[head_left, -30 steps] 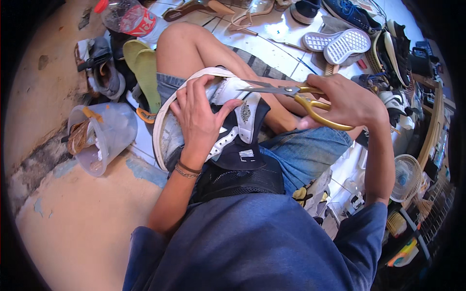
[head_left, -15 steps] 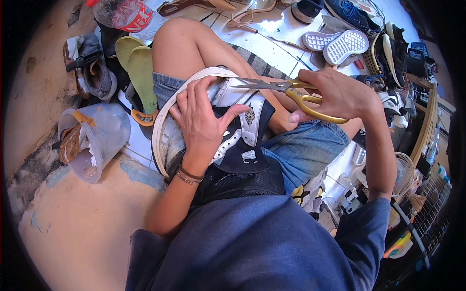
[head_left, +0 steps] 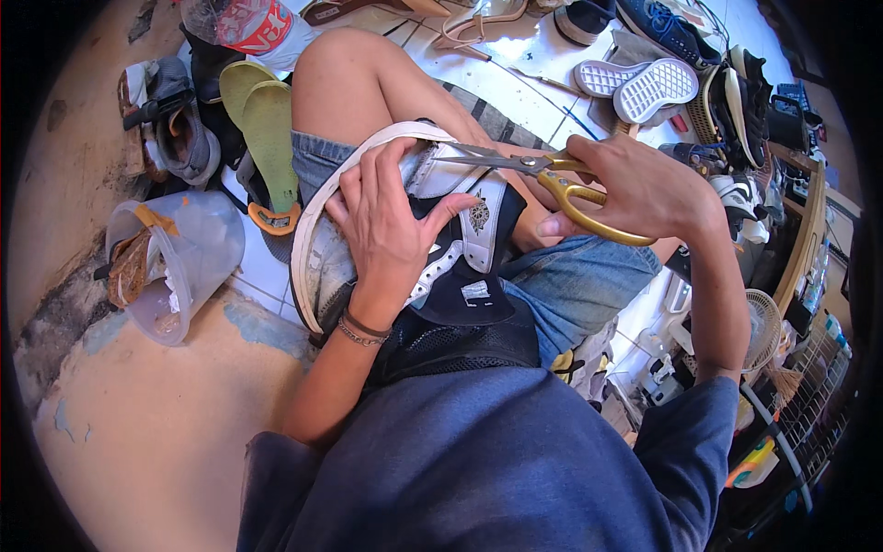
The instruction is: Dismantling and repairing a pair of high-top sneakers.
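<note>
My left hand (head_left: 382,216) grips a black-and-white high-top shoe (head_left: 478,244) in my lap, fingers over its white sole rim (head_left: 303,258) and thumb extended toward the printed side panel. My right hand (head_left: 635,189) is closed on scissors (head_left: 589,216) with gold handles and long steel blades. The blades lie slightly parted across the upper part of the shoe, their tips beside the inner side of the rim, a little right of my left fingers. Whether they touch the material is hard to tell.
Green insoles (head_left: 271,143), a grey shoe (head_left: 184,147) and a plastic bottle (head_left: 221,18) lie at upper left. A translucent tub (head_left: 198,276) rests on its side at left. Loose soles (head_left: 653,92), dark sneakers (head_left: 667,32) and sandals are at upper right, a white fan (head_left: 763,327) and wire rack at right.
The scissors in my right hand have moved slightly left, their tips closer to the shoe's rim. My left hand keeps its grip; the whole view has shifted slightly.
</note>
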`<action>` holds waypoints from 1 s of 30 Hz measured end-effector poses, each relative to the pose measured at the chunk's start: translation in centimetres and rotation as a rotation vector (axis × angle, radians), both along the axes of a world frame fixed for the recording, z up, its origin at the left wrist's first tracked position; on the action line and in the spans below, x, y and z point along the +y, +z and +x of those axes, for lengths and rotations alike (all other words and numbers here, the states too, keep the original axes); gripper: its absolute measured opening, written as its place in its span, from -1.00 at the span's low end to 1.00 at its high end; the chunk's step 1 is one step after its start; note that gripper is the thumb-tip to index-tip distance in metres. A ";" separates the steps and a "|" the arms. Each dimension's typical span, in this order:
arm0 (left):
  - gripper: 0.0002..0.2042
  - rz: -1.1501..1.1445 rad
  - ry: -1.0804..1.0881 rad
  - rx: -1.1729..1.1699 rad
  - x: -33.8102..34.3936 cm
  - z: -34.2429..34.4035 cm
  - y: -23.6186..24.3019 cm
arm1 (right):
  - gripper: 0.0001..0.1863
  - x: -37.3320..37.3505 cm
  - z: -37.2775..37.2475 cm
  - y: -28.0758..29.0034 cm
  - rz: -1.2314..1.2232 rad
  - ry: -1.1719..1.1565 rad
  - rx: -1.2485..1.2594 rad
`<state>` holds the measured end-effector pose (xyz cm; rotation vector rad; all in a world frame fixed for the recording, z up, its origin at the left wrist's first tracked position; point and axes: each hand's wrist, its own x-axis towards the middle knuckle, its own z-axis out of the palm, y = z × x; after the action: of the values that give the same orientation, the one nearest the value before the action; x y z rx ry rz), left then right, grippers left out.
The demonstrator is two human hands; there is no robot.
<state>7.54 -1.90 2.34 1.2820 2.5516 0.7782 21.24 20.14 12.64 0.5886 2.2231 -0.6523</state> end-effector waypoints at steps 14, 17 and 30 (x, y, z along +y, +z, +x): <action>-0.20 0.021 0.014 0.008 -0.2 -0.2 -0.3 | -0.09 0.8 -1.7 -0.9 0.042 0.132 0.164; -0.19 0.002 0.018 0.006 -0.1 -0.1 -0.2 | -0.13 -0.2 -1.9 0.2 0.137 0.154 0.191; -0.18 0.029 0.018 -0.013 -0.3 -0.1 -0.2 | -0.28 0.7 -2.0 0.1 0.190 0.188 0.161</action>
<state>7.49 -2.21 2.15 1.2601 2.5542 0.8277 19.24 20.88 12.73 0.4245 2.4739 -0.4074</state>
